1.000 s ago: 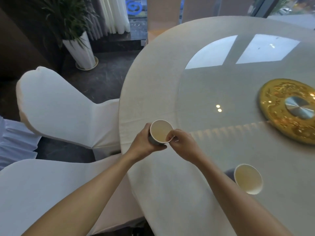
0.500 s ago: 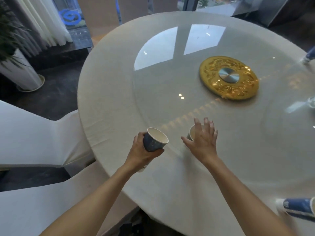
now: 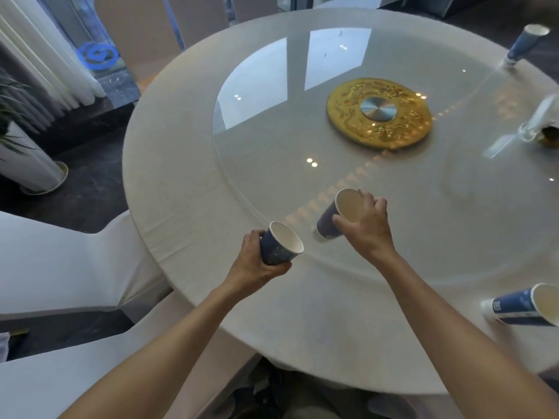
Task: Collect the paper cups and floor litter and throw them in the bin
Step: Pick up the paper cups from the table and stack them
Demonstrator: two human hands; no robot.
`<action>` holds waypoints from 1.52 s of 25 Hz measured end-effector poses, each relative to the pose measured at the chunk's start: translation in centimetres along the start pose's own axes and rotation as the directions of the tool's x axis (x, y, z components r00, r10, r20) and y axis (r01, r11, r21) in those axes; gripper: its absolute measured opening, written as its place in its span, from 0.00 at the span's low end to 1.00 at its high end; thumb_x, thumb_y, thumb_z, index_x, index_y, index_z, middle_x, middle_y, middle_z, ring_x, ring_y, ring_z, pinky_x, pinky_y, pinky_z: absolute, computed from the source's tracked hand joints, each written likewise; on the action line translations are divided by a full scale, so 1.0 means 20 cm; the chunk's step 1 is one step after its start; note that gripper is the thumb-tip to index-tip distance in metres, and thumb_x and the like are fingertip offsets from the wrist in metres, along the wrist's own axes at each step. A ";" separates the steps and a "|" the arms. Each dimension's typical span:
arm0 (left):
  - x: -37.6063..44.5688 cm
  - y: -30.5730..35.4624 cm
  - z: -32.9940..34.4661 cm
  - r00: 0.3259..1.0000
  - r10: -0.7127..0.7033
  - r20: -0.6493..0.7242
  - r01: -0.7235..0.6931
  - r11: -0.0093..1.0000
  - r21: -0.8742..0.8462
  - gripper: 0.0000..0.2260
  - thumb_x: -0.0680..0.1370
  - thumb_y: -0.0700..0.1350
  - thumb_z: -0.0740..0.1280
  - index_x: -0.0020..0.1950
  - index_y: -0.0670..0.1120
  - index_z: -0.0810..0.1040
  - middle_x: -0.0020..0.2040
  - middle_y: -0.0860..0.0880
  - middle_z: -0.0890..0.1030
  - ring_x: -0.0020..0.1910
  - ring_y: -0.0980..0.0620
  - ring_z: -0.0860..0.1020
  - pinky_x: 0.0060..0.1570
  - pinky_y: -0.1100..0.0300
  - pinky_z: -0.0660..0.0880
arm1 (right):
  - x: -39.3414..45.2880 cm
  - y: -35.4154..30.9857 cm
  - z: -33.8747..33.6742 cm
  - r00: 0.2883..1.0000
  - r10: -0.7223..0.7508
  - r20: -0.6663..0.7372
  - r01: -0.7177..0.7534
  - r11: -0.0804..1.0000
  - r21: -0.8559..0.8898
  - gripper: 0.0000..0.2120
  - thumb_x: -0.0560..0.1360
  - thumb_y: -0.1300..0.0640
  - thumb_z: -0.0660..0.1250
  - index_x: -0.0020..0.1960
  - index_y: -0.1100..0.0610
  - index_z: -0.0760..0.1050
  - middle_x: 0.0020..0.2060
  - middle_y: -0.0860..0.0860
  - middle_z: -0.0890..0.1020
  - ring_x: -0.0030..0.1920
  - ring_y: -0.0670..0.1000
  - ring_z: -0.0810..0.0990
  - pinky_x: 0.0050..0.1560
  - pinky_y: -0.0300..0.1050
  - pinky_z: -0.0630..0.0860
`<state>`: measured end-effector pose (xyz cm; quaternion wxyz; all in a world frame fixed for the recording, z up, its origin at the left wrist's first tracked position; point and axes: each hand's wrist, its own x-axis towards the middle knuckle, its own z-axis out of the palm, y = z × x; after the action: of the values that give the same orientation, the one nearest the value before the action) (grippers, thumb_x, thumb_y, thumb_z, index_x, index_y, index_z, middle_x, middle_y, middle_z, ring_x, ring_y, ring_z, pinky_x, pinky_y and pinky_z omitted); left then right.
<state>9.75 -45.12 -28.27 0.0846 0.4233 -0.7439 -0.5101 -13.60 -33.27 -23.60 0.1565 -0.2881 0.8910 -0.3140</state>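
My left hand [image 3: 257,266] grips a blue paper cup [image 3: 279,247] with a white inside, held just above the near edge of the round table [image 3: 181,164]. My right hand [image 3: 367,228] is closed around the rim of a second blue paper cup [image 3: 334,217], which is tilted on the glass turntable. A third blue cup [image 3: 523,305] stands at the right edge of the view, near the table's front. A fourth blue cup [image 3: 524,43] stands at the far right of the table.
A gold disc [image 3: 379,111] marks the middle of the glass turntable. A glass [image 3: 538,122] holding a white napkin stands at the right. White-covered chairs [image 3: 60,261] crowd the left side. A white planter [image 3: 27,164] stands on the dark floor.
My right hand went from the first cup to a second cup on the turntable, closed on its rim and tilted it. My left hand kept the first cup. The view swung right.
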 end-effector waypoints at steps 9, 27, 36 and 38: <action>-0.09 0.15 0.35 0.977 0.171 0.130 -0.192 0.966 0.172 0.37 0.61 0.56 0.83 0.67 0.52 0.74 0.57 0.51 0.79 0.55 0.48 0.80 0.55 0.46 0.81 | -0.53 0.13 -0.36 0.997 0.047 -0.057 -0.029 0.956 0.293 0.35 0.69 0.47 0.71 0.73 0.53 0.67 0.62 0.50 0.67 0.59 0.50 0.74 0.48 0.30 0.70; -0.35 0.60 1.54 0.836 0.251 0.487 -0.305 0.952 0.035 0.37 0.65 0.57 0.82 0.71 0.64 0.71 0.64 0.55 0.81 0.63 0.50 0.81 0.62 0.44 0.80 | -0.73 1.20 -0.91 0.956 0.181 0.229 -0.261 0.881 0.395 0.29 0.70 0.41 0.77 0.66 0.49 0.72 0.59 0.44 0.79 0.59 0.46 0.80 0.58 0.41 0.77; -0.52 0.64 1.81 0.932 0.104 0.348 -0.133 0.989 0.062 0.38 0.65 0.57 0.83 0.72 0.59 0.70 0.63 0.55 0.81 0.60 0.55 0.81 0.52 0.65 0.77 | -0.41 1.80 -1.09 0.967 0.245 0.068 -0.212 0.924 -0.320 0.48 0.72 0.39 0.73 0.82 0.47 0.49 0.82 0.58 0.46 0.81 0.64 0.45 0.77 0.63 0.55; -0.58 0.63 1.82 0.937 0.098 0.334 -0.132 0.988 0.082 0.39 0.65 0.57 0.83 0.72 0.59 0.71 0.63 0.55 0.80 0.60 0.56 0.81 0.53 0.65 0.77 | -0.39 1.86 -1.07 0.968 0.225 0.113 -0.186 0.941 -0.282 0.47 0.73 0.42 0.73 0.82 0.48 0.49 0.79 0.58 0.52 0.78 0.65 0.54 0.73 0.60 0.64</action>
<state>-10.11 -10.36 -31.19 -0.0330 0.2918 -0.7964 -0.5287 -32.73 5.21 -30.76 0.2118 -0.2337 0.9370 -0.1504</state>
